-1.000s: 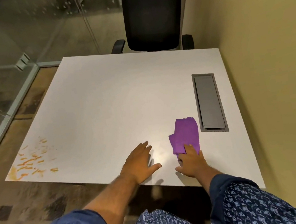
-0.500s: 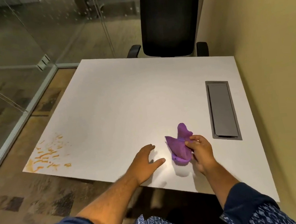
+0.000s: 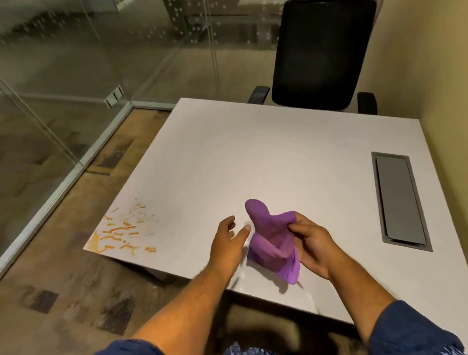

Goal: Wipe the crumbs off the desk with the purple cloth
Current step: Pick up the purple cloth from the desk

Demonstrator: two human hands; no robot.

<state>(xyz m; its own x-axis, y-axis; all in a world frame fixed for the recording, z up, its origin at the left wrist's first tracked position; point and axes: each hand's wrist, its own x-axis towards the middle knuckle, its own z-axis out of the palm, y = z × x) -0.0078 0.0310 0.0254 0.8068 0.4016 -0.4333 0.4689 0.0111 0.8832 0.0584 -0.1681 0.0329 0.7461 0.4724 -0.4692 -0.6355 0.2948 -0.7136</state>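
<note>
The purple cloth [image 3: 270, 238] hangs bunched above the near edge of the white desk [image 3: 269, 157], pinched between the fingers of my right hand [image 3: 310, 244]. My left hand [image 3: 228, 245] hovers just left of the cloth with fingers spread, holding nothing. Orange crumbs [image 3: 124, 233] lie scattered on the desk's near left corner, well to the left of both hands.
A grey cable hatch [image 3: 399, 200] is set into the desk on the right, next to the beige wall [image 3: 463, 117]. A black office chair [image 3: 321, 55] stands at the far side. Glass partitions [image 3: 38, 99] run along the left.
My right hand has picked the cloth up from lying flat on the desk and raised it, bunched. My left hand has lifted off the desk. The view has shifted left and upward.
</note>
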